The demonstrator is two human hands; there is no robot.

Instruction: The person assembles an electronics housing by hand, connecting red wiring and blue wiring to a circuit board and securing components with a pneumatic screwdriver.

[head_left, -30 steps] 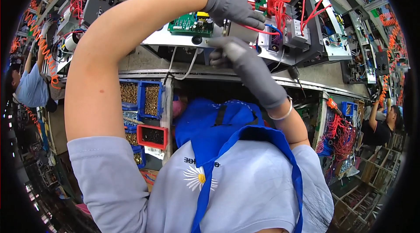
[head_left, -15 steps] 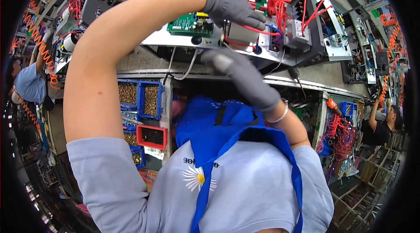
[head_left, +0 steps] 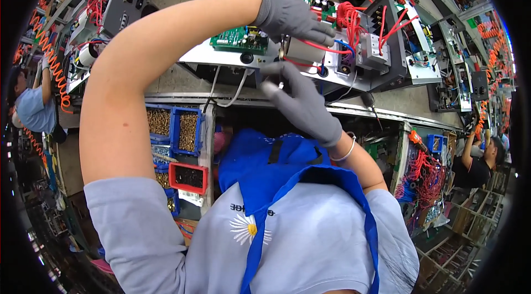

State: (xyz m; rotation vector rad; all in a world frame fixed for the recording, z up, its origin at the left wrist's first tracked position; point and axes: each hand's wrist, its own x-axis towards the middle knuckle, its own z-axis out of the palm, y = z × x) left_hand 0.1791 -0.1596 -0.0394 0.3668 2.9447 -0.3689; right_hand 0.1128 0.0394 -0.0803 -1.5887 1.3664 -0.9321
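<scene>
My left hand, in a grey glove, reaches over an open metal chassis and is closed over the top of a silver cylindrical part with red wires running from it. My right hand, also gloved, is just below that cylinder. Its fingers are spread, with the fingertips at the cylinder's lower left end, and I see nothing held in it. A green circuit board lies in the chassis just left of the cylinder.
Blue bins of brass screws and a red bin sit below the bench edge at left. Coiled red wires and grey modules crowd the chassis at right. Other people work at far left and far right.
My right hand has dropped slightly lower and opened its fingers under the cylinder. My left hand stays on the cylinder in about the same place.
</scene>
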